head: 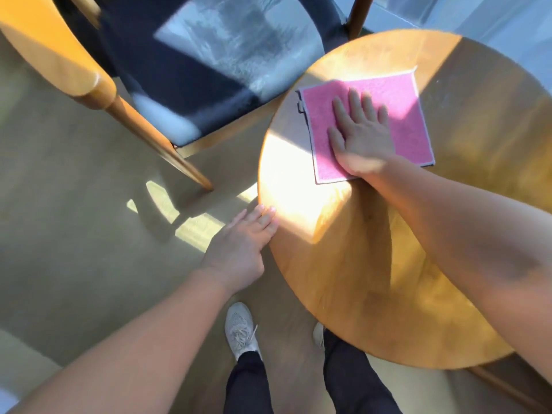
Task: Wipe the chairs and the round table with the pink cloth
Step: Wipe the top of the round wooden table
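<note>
The pink cloth (403,115) lies flat and unfolded on the far part of the round wooden table (358,279). My right hand (361,135) presses on the cloth with straight, spread fingers. At the table's left rim my left hand (242,243) rests with its fingertips touching the edge, fingers straight. A wooden chair (98,88) with a dark blue seat cushion (191,76) stands to the left of the table, close to its rim.
A beige floor (74,219) with patches of sunlight spreads to the left and below. My two feet in white shoes (239,327) stand at the table's near edge. A second dark wooden chair leg (358,16) shows at the top.
</note>
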`<move>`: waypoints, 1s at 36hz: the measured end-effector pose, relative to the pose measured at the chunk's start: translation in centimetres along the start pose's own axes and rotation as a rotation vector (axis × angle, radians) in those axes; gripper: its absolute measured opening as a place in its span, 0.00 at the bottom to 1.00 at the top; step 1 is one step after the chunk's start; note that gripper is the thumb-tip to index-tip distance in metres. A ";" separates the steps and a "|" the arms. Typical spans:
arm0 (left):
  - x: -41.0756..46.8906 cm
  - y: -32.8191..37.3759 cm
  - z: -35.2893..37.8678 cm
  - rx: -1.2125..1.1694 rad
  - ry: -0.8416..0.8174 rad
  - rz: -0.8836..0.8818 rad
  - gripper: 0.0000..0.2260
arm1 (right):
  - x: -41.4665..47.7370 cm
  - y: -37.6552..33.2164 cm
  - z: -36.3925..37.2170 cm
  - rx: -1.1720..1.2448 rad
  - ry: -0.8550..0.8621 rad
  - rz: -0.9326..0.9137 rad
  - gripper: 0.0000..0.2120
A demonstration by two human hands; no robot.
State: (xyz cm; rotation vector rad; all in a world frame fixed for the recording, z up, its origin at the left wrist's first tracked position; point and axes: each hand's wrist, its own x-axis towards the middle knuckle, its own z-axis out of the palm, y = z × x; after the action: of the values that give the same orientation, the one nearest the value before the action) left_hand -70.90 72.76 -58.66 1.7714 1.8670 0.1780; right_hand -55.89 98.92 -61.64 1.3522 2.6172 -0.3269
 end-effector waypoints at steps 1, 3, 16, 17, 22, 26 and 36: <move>-0.3 0.2 -0.1 0.018 0.011 0.000 0.33 | -0.7 -0.7 0.1 0.005 0.000 -0.016 0.32; -1.0 0.5 -0.5 0.047 0.043 -0.001 0.31 | -2.8 -2.4 0.5 0.011 0.006 -0.069 0.31; -6.2 -2.2 -2.2 0.024 0.122 -0.180 0.26 | -16.8 -11.5 5.0 0.061 -0.083 -0.302 0.28; -6.3 -2.2 -2.2 0.014 0.133 -0.183 0.26 | -17.1 -11.8 5.3 0.037 -0.091 -0.305 0.28; -6.7 -2.1 -2.3 -0.029 0.170 -0.214 0.25 | -16.8 -11.7 5.3 -0.002 -0.089 -0.307 0.28; -6.7 -2.5 -2.3 -0.039 0.154 -0.240 0.25 | -15.4 -11.5 4.6 0.005 -0.058 -0.376 0.27; -4.3 -3.3 -2.3 -0.071 0.191 -0.325 0.26 | -4.9 -10.9 2.1 -0.035 0.001 -0.345 0.28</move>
State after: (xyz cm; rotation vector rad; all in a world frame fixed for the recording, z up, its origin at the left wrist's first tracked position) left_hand -75.05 68.88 -56.97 1.4214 2.2253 0.2945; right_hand -61.90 88.37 -61.15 0.8848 2.8370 -0.3235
